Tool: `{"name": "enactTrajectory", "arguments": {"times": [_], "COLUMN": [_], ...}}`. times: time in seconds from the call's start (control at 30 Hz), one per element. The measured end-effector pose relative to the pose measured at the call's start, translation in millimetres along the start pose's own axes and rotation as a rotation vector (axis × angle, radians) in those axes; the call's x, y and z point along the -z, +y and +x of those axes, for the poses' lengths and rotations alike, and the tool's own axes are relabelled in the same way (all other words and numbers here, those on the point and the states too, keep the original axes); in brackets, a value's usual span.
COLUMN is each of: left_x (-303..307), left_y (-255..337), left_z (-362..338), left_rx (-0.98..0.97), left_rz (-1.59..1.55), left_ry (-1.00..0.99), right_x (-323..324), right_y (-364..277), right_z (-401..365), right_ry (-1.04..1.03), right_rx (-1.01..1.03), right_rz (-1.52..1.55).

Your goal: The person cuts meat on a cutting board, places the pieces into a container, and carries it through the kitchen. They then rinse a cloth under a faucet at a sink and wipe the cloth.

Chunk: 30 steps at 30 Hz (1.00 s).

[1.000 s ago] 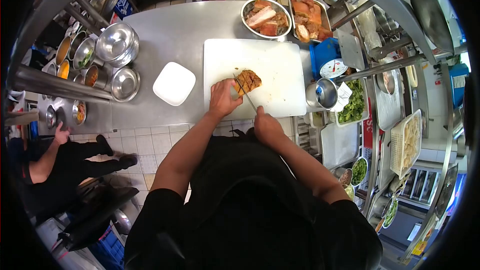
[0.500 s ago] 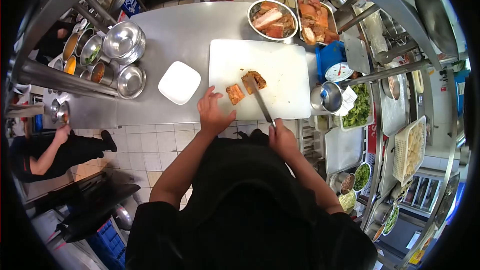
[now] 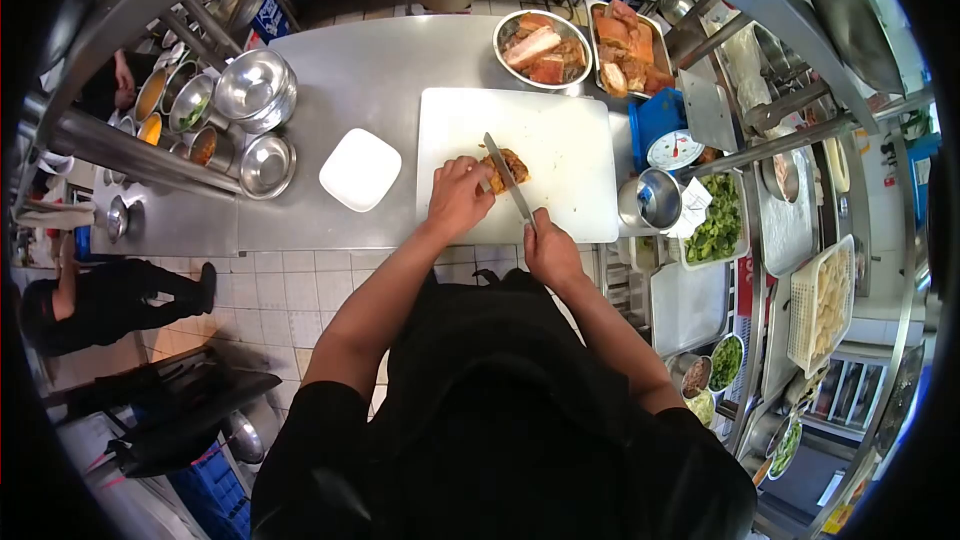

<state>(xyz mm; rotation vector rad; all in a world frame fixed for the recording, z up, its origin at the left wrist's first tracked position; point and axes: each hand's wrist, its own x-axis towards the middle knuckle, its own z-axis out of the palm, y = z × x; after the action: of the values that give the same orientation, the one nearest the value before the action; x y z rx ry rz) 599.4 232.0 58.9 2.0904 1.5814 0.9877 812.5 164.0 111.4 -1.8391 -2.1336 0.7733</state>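
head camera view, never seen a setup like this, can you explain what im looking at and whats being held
There's no robot: a camera on a person's head looks down past their arms. The right hand holds a knife across a browned piece of food, with the left hand at its left side. The food lies on a white cutting board. Also on the steel counter are a white dish and a bowl of meat.

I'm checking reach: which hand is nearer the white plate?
Left. The left hand is at the meat, right of the plate; the right hand, on the knife, is farther right.
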Motion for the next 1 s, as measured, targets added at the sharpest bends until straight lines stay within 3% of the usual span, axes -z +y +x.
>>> {"name": "enactTrajectory", "arguments": {"times": [0.07, 0.13, 0.43, 0.53, 0.73, 0.8, 0.93, 1.0], "left_x": [-3.8, -2.7, -1.7, -1.3, -0.4, -2.3, -2.7, -1.8], "left_y": [0.2, 0.7, -2.6, -0.5, -7.0, -6.0, -5.3, -5.8], "left_z": [5.3, 8.4, 9.2, 12.0, 21.4, 19.9, 20.3, 20.5], "left_rx": [-0.029, 0.089, 0.103, 0.131, 0.143, 0.141, 0.126, 0.136], "left_rz": [0.040, 0.049, 0.035, 0.029, -0.011, -0.018, -0.003, -0.008], "left_ry": [-0.007, -0.155, -0.182, -0.201, -0.219, -0.209, -0.194, -0.212], "right_x": [1.3, 1.4, -8.4, -13.8, -6.7, 11.5, -10.4, -42.3], "right_y": [0.5, 1.0, 2.3, -3.4, -9.0, -12.1, 2.6, 15.1], "right_z": [0.4, 1.3, 3.3, 22.1, 33.9, 19.9, 31.0, 50.2], "right_ry": [-0.002, -0.002, -0.041, 0.025, -0.055, -0.197, -0.228, -0.083], "right_rx": [0.001, -0.005, -0.045, 0.036, 0.024, -0.089, -0.122, 0.035], "right_rz": [0.006, 0.017, -0.085, -0.077, -0.092, -0.147, -0.142, -0.089]}}
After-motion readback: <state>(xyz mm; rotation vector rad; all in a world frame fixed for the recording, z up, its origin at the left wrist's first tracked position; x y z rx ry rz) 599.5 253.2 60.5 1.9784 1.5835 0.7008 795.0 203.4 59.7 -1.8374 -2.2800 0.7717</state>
